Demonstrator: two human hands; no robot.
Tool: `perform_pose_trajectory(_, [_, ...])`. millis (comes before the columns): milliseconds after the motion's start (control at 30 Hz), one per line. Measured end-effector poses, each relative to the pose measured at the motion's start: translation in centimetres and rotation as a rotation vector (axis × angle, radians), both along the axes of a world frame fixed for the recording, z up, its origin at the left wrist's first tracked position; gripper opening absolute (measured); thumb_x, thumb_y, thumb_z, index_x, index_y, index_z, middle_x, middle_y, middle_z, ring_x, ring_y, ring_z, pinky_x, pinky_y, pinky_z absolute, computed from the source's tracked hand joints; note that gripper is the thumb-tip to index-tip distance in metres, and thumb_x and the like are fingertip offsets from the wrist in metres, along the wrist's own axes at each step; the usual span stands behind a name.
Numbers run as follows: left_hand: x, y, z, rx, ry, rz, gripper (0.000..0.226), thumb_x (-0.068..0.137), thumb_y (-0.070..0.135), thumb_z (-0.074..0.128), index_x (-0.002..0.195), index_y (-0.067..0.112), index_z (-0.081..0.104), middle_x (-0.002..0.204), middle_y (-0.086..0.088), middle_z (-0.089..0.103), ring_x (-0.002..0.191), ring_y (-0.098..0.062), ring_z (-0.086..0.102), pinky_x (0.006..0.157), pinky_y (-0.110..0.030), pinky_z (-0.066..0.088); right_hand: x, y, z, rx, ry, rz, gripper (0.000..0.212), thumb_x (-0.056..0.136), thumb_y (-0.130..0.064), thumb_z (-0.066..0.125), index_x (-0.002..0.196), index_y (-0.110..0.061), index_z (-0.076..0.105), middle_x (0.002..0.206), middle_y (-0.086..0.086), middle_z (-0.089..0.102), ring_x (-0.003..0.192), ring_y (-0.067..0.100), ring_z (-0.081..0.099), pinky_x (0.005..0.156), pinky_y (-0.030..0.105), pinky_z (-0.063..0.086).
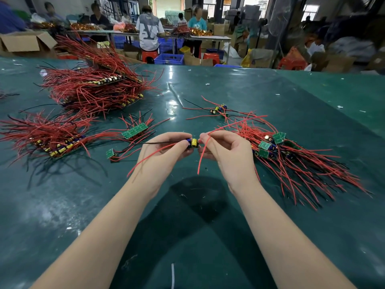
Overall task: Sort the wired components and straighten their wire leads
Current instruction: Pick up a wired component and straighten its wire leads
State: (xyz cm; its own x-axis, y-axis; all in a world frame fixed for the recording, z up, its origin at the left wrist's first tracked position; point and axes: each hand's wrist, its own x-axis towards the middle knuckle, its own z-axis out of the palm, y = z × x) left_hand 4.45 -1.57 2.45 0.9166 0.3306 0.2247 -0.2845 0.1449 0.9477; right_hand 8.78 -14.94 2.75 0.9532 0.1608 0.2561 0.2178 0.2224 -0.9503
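Note:
Above the middle of the green table [208,226], both hands hold one small wired component [193,142] with a yellow coil and a blue part. My left hand [164,152] pinches its left end; a black lead and a red lead run out leftward over that hand. My right hand [227,150] pinches the right end, where a red wire [201,158] curves down from the fingers. A loose tangle of green boards with red leads [291,159] lies just right of my right hand.
Stacked rows of components with red wires lie at the left [56,138] and far left [95,86]. A short row of green boards [135,130], a single board [110,153] and a few loose parts [220,109] sit nearby. People work at tables behind.

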Motion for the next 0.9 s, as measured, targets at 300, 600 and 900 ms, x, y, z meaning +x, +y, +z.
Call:
perform_pose_trajectory(300, [-0.1,-0.1,0.7,-0.039,0.021,0.047,0.018,0.089,-0.014,0.053,0.095,-0.004,0.066,0.081,-0.012,0.067,0.076,-0.015,0.066,0.082,-0.027,0.058,0.2,-0.3,0.4,0.189,0.005,-0.023,0.012,0.087,-0.007,0.069,0.076,-0.012,0.072,0.073,0.004,0.072,0.059,0.015,0.065,0.061,0.024,0.055])
perform_pose_trajectory(600, [-0.3,0.5,0.1,0.033,0.008,0.008,0.015,0.086,-0.004,0.063,0.087,0.008,0.072,0.08,-0.003,0.073,0.079,-0.014,0.069,0.082,-0.025,0.056,0.7,-1.5,0.6,0.062,0.028,0.101,0.002,0.083,-0.006,0.072,0.083,-0.006,0.07,0.077,0.007,0.072,0.076,0.017,0.071,0.069,0.023,0.056])
perform_pose_trajectory(900, [-0.3,0.7,0.4,-0.184,0.042,-0.066,0.012,0.085,-0.006,0.061,0.09,0.001,0.069,0.077,-0.005,0.073,0.076,-0.013,0.069,0.074,-0.022,0.056,1.0,-1.8,1.0,0.09,0.101,0.166,0.015,0.067,-0.018,0.078,0.078,-0.011,0.069,0.077,0.008,0.074,0.064,0.018,0.07,0.06,0.022,0.055])
